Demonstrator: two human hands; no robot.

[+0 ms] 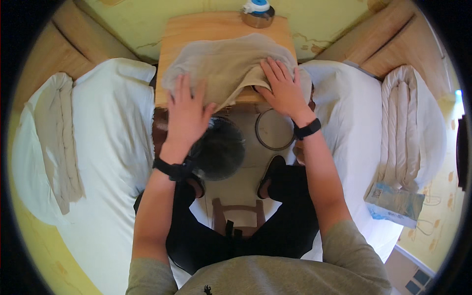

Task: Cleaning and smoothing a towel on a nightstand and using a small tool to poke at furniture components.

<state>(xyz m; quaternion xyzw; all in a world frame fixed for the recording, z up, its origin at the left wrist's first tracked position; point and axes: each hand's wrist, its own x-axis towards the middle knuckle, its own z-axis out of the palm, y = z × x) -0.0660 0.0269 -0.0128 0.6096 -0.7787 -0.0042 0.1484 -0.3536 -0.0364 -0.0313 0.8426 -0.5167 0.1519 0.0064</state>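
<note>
A beige cloth (216, 61), perhaps a garment, lies spread over the top of a small wooden cabinet (184, 28), its near edge hanging past the front. My left hand (188, 118) rests at the cloth's near left part, fingers spread and slightly blurred, palm down. On the right side of the cloth my right hand (286, 96) lies palm down with its fingers stretched out. Under its thumb the near edge lifts into a fold, leaving a dark gap. Neither hand shows anything gripped. Both wrists wear black bands.
A roll of brown tape (258, 20) with a blue-and-white item on it stands at the cabinet's back right. Below are a black-lined bin (221, 152) and a ring (256, 130). White beds (115, 123) flank me; a paper bag (393, 204) sits on the right one.
</note>
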